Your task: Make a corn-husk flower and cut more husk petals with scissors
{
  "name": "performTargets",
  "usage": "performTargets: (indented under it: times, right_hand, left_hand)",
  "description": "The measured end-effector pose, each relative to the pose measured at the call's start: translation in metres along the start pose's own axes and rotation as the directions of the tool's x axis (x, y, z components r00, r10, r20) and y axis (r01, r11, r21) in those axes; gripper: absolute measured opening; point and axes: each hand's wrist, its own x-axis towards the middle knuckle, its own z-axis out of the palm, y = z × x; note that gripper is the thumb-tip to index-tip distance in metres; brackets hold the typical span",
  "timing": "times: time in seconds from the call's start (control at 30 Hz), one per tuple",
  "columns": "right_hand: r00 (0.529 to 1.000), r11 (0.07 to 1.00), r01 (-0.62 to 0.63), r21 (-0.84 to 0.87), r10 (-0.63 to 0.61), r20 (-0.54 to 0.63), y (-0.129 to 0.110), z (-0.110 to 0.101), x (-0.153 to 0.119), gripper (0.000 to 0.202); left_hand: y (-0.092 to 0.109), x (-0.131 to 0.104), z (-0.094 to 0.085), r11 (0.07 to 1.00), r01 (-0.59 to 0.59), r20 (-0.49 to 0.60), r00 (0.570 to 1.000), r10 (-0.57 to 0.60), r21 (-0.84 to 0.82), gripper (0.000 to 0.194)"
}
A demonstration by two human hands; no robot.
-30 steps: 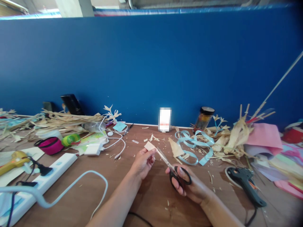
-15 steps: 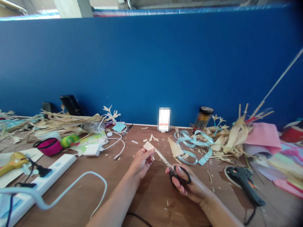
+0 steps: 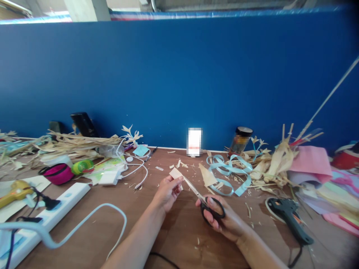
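Observation:
Between the thumb and fingers of my left hand [image 3: 168, 191] is a small pale piece of corn husk [image 3: 175, 173]. My right hand [image 3: 221, 218] grips a pair of black-handled scissors [image 3: 209, 207], with fingers through the loops. The blades point up and left, and their tips meet the right edge of the husk piece by my left thumb. Behind the scissors lies a larger cut husk piece [image 3: 206, 175], beside a curled light-blue ribbon [image 3: 231, 168]. Small husk scraps [image 3: 181, 163] are scattered beyond my left hand.
A black glue gun [image 3: 291, 218] lies at right, near a husk bundle [image 3: 276, 164] and pink paper [image 3: 310, 162]. At left are a white power strip [image 3: 68, 203], a yellow glue gun [image 3: 18, 192], a magenta pouch [image 3: 58, 173] and a charger [image 3: 109, 178]. A blue partition [image 3: 168, 74] stands behind.
Almost nothing differs. Both hands, the husk piece and the scissors hold nearly the same place, with the blade tips still at the husk's edge.

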Motion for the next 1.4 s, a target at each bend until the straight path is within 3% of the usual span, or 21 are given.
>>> performTargets:
  times: [0.27,0.37,0.43,0.5,0.57,0.63,0.67,0.83,1.0,1.1,1.2,1.3,1.4]
  right_hand:
    - [1.000,0.998,0.000,-0.063,0.000,0.006,-0.002,0.000,0.000,0.037]
    - [0.999,0.983,0.003,-0.182,0.006,0.050,0.002,-0.003,0.003,0.041]
    - [1.000,0.944,0.017,-0.329,-0.013,0.015,0.006,-0.006,0.007,0.040]
    - [0.987,0.817,0.056,-0.574,-0.131,-0.090,0.010,-0.008,0.011,0.034]
    - [0.934,0.566,0.053,-0.822,-0.319,-0.159,0.012,-0.009,0.012,0.027]
    - [0.884,0.332,-0.002,-0.943,-0.441,-0.157,0.012,-0.010,0.012,0.022]
    - [0.873,0.264,-0.025,-0.964,-0.465,-0.150,0.012,-0.011,0.012,0.022]
    - [0.873,0.129,-0.029,-0.991,-0.479,-0.088,0.009,-0.017,0.011,0.037]
    - [0.921,0.028,-0.018,-0.999,-0.389,-0.028,0.004,-0.016,0.009,0.052]
    - [0.917,-0.042,0.001,-0.999,-0.399,0.018,0.000,-0.012,0.006,0.055]
    - [0.902,-0.001,-0.028,-1.000,-0.431,-0.025,0.001,-0.012,0.006,0.047]
    - [0.912,0.214,-0.034,-0.976,-0.392,-0.118,0.010,-0.021,0.011,0.035]
    - [0.932,0.422,0.020,-0.906,-0.335,-0.136,0.017,-0.030,0.016,0.027]
  left_hand:
    - [0.000,0.001,0.000,1.000,0.002,0.007,1.000,-0.002,-0.016,0.015]
    - [0.001,0.003,-0.003,0.999,-0.007,-0.016,1.000,0.006,-0.036,0.014]
    - [0.002,0.006,-0.006,0.998,-0.027,-0.090,0.996,0.022,-0.065,0.014]
    - [0.003,0.009,-0.009,0.993,-0.053,-0.194,0.981,0.033,-0.102,0.014]
    - [0.003,0.010,-0.010,0.987,-0.089,-0.269,0.962,0.051,-0.131,0.014]
    - [0.003,0.010,-0.010,0.981,-0.139,-0.297,0.950,0.094,-0.134,0.014]
    - [0.003,0.010,-0.009,0.978,-0.163,-0.300,0.947,0.119,-0.128,0.014]
    - [0.000,0.005,-0.004,0.975,-0.200,-0.281,0.945,0.165,-0.098,0.014]
    - [-0.004,0.000,0.002,0.983,-0.177,-0.217,0.963,0.163,-0.045,0.014]
    - [-0.008,-0.003,0.006,0.987,-0.162,-0.157,0.974,0.162,0.015,0.016]
    - [-0.012,-0.005,0.008,0.978,-0.170,-0.114,0.976,0.184,0.121,0.022]
    - [-0.017,-0.006,0.010,0.969,-0.145,-0.116,0.978,0.171,0.198,0.028]
    - [-0.020,-0.007,0.012,0.983,-0.085,-0.108,0.989,0.103,0.165,0.030]
